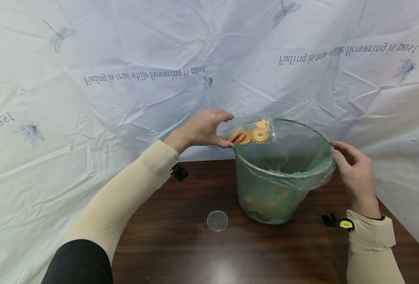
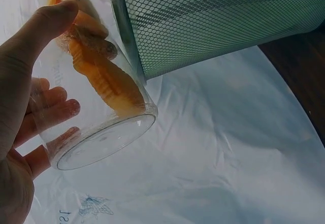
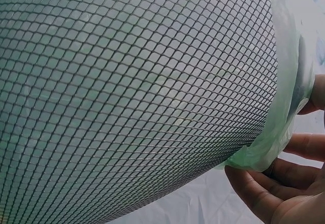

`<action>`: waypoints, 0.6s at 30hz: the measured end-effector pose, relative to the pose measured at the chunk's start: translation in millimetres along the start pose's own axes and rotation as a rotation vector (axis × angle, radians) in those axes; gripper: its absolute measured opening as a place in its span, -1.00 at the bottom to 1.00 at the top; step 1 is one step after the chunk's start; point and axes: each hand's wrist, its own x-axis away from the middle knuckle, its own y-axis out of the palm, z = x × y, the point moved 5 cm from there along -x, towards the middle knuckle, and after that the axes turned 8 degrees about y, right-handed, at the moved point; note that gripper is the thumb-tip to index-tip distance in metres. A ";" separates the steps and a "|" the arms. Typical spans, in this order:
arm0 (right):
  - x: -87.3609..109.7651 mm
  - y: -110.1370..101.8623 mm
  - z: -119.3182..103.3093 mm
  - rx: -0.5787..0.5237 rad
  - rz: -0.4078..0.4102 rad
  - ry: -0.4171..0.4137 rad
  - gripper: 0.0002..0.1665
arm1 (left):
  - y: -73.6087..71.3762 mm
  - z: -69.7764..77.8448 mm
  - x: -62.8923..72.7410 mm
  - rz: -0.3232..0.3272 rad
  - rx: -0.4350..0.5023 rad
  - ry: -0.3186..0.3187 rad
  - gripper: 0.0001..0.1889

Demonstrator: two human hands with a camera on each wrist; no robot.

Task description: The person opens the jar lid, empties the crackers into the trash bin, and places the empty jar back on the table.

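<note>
The left hand [image 1: 205, 128] gripped a clear cylindrical plastic jar [image 2: 109, 144] of golden cookies [image 1: 259, 136], the right hand [image 1: 359, 171] a green-lined mesh bin [image 1: 266, 187]; only the head view showed a transparent disc [image 1: 217, 221].

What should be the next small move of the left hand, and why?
Probably the left hand should tip the clear jar slightly further, mouth downward: biscuits are inside it, it looks nearly level in the head view, and its mouth is over the bin, whose edge the right hand grips.
</note>
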 end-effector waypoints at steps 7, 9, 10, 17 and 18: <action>0.6 0.2 -2.0 0.012 0.005 -0.003 -0.61 | -1.3 0.1 -1.3 -0.022 -0.019 -0.010 -0.16; 0.8 0.2 -2.2 0.012 0.005 -0.003 -0.61 | -1.8 0.3 -1.8 -0.032 -0.018 -0.016 -0.15; 0.8 0.1 -2.2 0.011 0.005 -0.003 -0.61 | -1.9 0.4 -2.1 -0.036 -0.020 -0.019 -0.15; 0.5 0.2 -1.6 0.001 0.002 -0.010 -0.62 | -1.3 -0.7 -2.3 -0.064 -0.031 -0.042 -0.13; 0.4 0.3 -1.6 0.000 0.000 -0.011 -0.62 | -1.1 -1.0 -2.4 -0.066 -0.033 -0.044 -0.13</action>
